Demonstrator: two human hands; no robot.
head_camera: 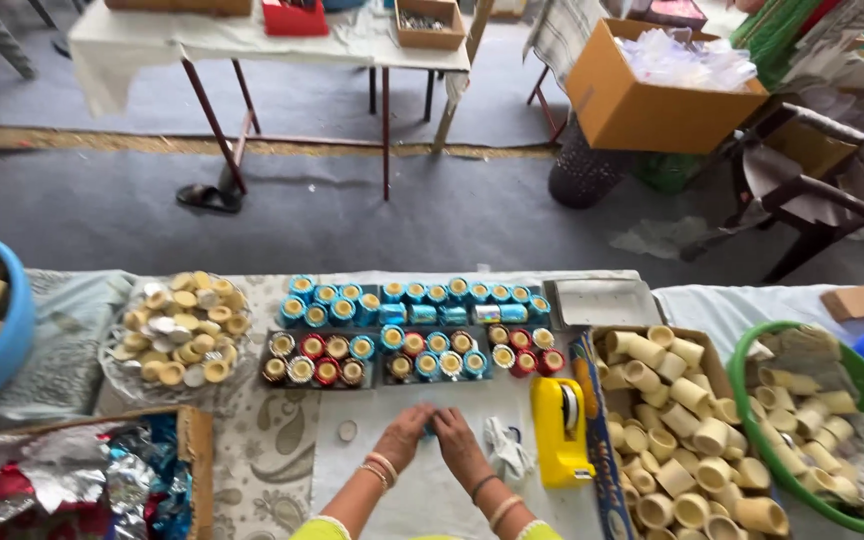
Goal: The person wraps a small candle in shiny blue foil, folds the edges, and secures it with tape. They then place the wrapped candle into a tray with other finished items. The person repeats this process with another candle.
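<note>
Item: small blue roll (430,428), pinched between my left hand (404,436) and right hand (460,446), both closed on it over the cloth. Judged light, stiff, crushable; hold by rims. Beyond: yellow tape dispenser (559,430), trays of wrapped rolls (422,352).

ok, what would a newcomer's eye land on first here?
Probably the rows of blue, red and gold wrapped cylinders across the table's middle, just beyond the left hand and right hand, which meet over a small blue piece. Next, the yellow tape dispenser to their right, beside a box of plain cream tubes.
</note>
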